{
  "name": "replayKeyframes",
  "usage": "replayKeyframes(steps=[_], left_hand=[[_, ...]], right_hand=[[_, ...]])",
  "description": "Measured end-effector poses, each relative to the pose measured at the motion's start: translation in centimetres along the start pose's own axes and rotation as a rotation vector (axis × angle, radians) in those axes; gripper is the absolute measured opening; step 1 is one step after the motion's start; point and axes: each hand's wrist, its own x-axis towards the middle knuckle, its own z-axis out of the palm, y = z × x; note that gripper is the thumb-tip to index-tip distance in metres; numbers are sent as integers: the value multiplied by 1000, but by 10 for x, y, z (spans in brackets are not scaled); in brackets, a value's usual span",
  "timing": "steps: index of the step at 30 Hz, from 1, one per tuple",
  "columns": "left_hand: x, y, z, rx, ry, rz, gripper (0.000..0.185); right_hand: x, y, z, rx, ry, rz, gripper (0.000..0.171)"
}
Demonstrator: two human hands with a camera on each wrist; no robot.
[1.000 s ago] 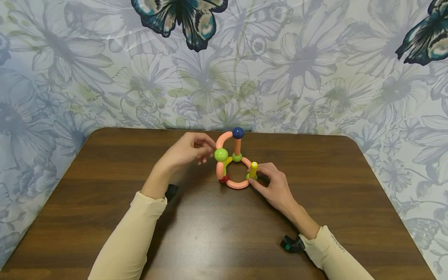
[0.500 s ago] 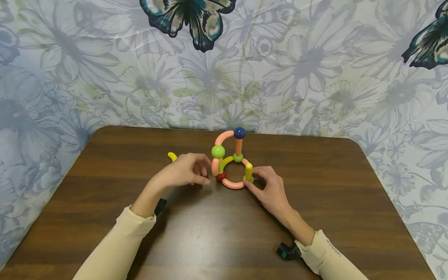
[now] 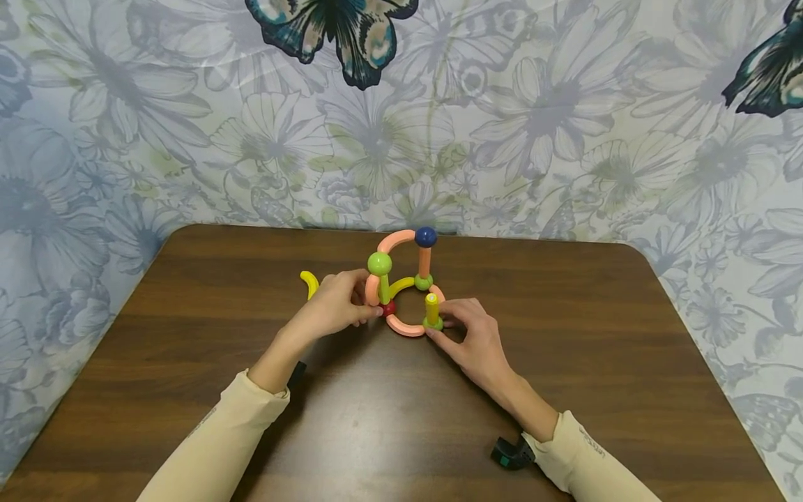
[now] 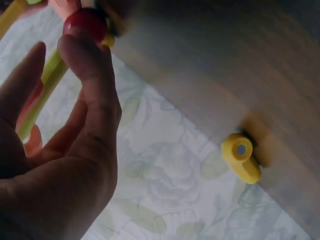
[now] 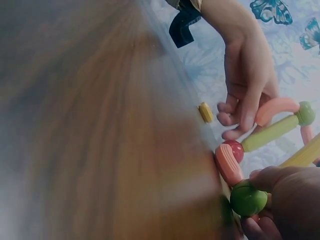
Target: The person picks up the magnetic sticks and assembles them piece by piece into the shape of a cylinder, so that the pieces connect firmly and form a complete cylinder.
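Head view, left hand (image 3: 339,307) half-hides red ball (image 3: 389,309)

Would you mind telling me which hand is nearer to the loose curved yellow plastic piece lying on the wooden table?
Left. The left hand sits just beside the curved yellow piece; the right hand is beyond the toy structure, farther away.

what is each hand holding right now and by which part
The left hand pinches the toy structure at its red ball; the right hand grips the green ball under the yellow stick.
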Motion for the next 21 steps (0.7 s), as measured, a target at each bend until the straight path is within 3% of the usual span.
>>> replayKeyframes(steps=[8,13,21], left_hand=[[3,-7,-1,90,99,-25,23],[4,-12,-1,135,157,-1,21],[9,-19,1,80,245,-13,21]], right_hand=[[13,-9,19,15,23,14,29],[20,-12,27,6,26,36,25],[18,-12,28,-17,18,23,29]])
